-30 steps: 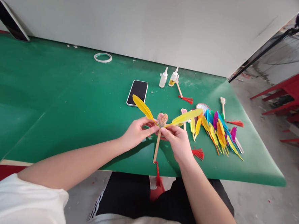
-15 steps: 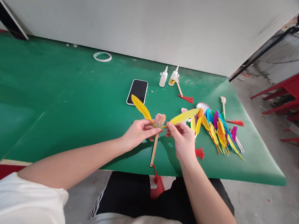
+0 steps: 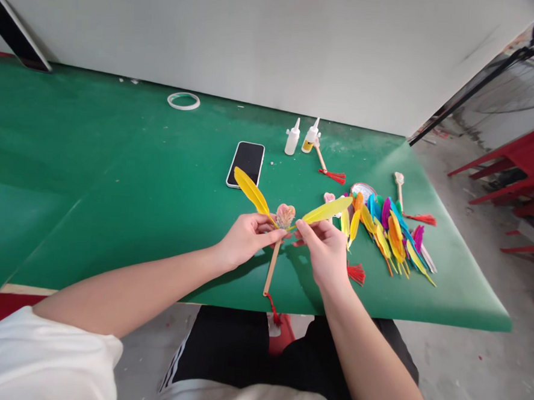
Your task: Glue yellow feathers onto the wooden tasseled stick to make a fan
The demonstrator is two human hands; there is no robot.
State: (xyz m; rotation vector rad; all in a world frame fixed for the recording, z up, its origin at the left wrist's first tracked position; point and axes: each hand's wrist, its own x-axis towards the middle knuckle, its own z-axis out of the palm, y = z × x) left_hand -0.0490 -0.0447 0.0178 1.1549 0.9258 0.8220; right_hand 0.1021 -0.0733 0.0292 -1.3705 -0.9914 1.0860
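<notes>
Head view: the left hand grasps a heart-topped stick just below the heart, thumb in front and fingers largely hidden behind. A yellow feather rises from that grip, slanting up and to the left; whether the fingers also press its quill cannot be told. The right hand pinches the quill of a second, paler feather between thumb and fingers. This feather slants up to the right, its quill end pointing in at the base of the heart; whether it touches cannot be told.

The stick is in front of the person, above the near edge of the green table, its lower end tilted left. A red tassel hangs from that end, beyond the table edge.

Right of the right hand lies a pile of coloured feathers, a round dish partly behind it. A phone lies beyond the hands, the first feather's tip overlapping it in view. Farther back, a plain bottle and a yellow-labelled bottle stand upright, near each other.
</notes>
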